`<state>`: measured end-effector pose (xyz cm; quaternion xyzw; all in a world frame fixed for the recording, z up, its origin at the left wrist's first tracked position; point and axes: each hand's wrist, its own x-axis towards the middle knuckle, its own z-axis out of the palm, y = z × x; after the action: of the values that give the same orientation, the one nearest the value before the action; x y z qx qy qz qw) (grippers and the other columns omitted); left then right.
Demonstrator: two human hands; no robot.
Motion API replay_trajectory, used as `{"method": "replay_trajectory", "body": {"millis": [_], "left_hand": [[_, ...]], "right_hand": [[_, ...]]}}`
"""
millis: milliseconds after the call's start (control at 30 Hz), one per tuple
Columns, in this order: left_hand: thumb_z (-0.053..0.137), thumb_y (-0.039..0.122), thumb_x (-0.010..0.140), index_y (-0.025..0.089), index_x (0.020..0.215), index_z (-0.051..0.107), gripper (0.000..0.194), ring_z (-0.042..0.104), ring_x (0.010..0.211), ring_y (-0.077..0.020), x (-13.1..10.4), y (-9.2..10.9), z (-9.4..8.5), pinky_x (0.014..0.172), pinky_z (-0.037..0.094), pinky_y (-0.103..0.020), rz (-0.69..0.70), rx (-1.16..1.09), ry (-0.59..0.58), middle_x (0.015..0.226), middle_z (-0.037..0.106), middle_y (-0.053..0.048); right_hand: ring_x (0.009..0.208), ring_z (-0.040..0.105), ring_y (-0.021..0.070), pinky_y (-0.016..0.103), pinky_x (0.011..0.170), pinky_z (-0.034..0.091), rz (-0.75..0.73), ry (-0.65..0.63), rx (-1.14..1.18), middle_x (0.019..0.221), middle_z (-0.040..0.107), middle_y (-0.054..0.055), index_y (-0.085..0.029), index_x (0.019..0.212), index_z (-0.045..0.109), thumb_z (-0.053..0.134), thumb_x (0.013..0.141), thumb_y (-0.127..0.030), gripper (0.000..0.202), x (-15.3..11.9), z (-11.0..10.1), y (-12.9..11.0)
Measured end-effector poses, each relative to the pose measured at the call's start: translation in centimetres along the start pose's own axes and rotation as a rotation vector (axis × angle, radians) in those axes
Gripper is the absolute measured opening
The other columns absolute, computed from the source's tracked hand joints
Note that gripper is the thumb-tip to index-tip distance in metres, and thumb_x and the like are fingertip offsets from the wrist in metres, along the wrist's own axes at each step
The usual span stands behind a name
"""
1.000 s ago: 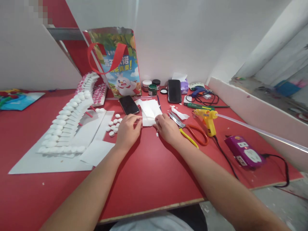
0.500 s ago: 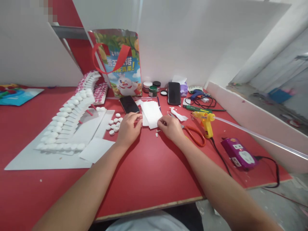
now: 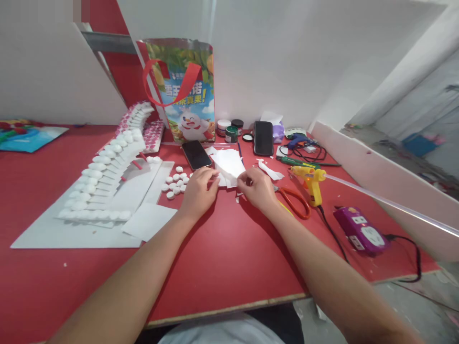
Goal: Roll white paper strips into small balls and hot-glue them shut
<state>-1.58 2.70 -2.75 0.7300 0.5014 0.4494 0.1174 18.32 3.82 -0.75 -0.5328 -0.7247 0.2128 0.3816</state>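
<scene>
A small stack of white paper lies between my two hands, and the near edge of its top sheet looks bent upward. My left hand closes thumb and forefinger on the sheet's near left corner. At the near right corner my right hand pinches the same sheet, with its fingers curled in. The fingertips partly hide the paper's edges. Beside my left hand lie several small white round pieces and a black phone. Red-handled scissors rest right of my right hand.
On the left, a white curved model stands on a white board. A yellow glue gun, a purple power socket and cables lie on the right. Behind are paint jars, a black case and a printed bag.
The near edge of the top sheet has bent up between my fingers; before, the paper lay flatter. My left fingers have moved onto its corner. The whole view has shifted slightly.
</scene>
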Motion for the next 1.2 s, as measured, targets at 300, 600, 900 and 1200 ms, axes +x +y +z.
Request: {"method": "replay_trajectory", "body": {"millis": [300,600,900,1200], "left_hand": [[0.074,0.059,0.084,0.013,0.133,0.056,0.070,0.069,0.114,-0.0289,0.5,1.1,-0.2,0.103,0.053,-0.046,-0.471,-0.707,0.042,0.131,0.068,-0.020],[0.095,0.031,0.062,0.016,0.130,0.060,0.078,0.062,0.127,-0.0288,0.7,2.1,-1.1,0.099,0.056,-0.034,-0.680,-1.130,-0.112,0.137,0.064,-0.016],[0.082,0.026,0.073,0.015,0.136,0.060,0.067,0.071,0.090,-0.0192,0.1,2.9,-0.7,0.076,0.059,-0.031,-0.467,-0.825,-0.072,0.120,0.071,-0.012],[0.082,0.039,0.077,0.015,0.081,0.066,0.028,0.054,0.043,-0.0077,0.2,2.3,-1.3,0.041,0.041,-0.020,-0.585,-0.869,-0.247,0.067,0.067,0.002]], "right_hand": [[0.059,0.051,0.0110,0.026,0.060,0.048,0.391,0.118,1.087,0.064,0.055,-0.004,-0.021,0.066,0.056,0.074,0.062,-0.027,0.020,0.2,-4.5,-1.5],[0.058,0.054,0.0088,0.021,0.056,0.046,0.410,-0.382,1.134,0.068,0.064,-0.001,-0.018,0.068,0.067,0.088,0.061,-0.030,0.025,-0.9,-3.8,-2.5],[0.061,0.067,0.0145,0.025,0.057,0.053,0.515,-0.390,0.864,0.074,0.074,0.001,-0.018,0.091,0.070,0.096,0.060,-0.042,0.047,-1.0,-2.7,-1.9],[0.062,0.069,0.0158,0.027,0.058,0.054,0.486,-0.338,0.798,0.079,0.078,0.002,-0.019,0.098,0.076,0.091,0.066,-0.031,0.038,-1.0,-3.2,-1.5]]}}
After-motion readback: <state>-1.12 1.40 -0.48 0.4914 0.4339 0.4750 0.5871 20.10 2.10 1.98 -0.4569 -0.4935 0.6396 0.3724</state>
